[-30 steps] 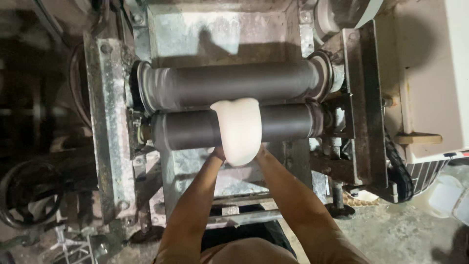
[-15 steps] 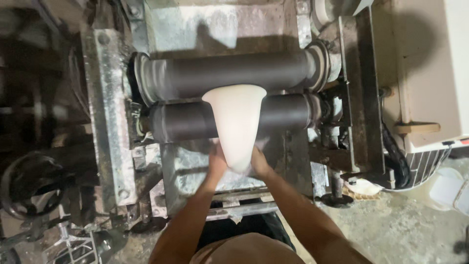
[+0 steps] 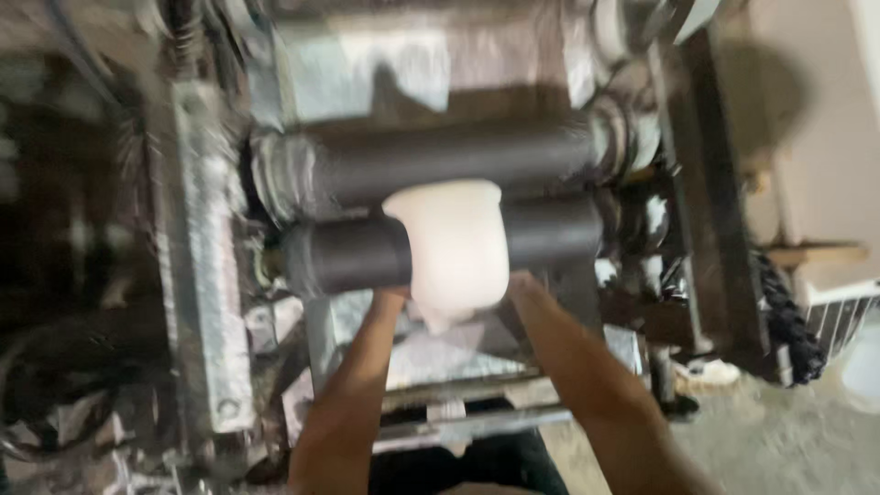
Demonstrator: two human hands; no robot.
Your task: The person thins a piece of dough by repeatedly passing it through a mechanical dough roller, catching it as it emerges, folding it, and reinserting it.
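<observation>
- Dim workshop, grey concrete floor (image 3: 779, 431) at near right, a metal machine frame (image 3: 197, 275) on the left
- Left hand (image 3: 392, 298) touches the near-left edge of the pale dough sheet (image 3: 454, 243); its fingers are blurred, cannot tell their spread
- The sheet drapes over the near dark roller (image 3: 353, 257), long axis running near to far
- Right hand (image 3: 524, 286) sits at its near-right edge, forearm slanting in, grip unclear

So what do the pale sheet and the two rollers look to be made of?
Pale sheet: soft dough or rubber-like stuff, matte cream; it drapes and bends over the near roller. Rollers: likely metal, dark and dull, straight rigid cylinders. Blur leaves both open.
</observation>
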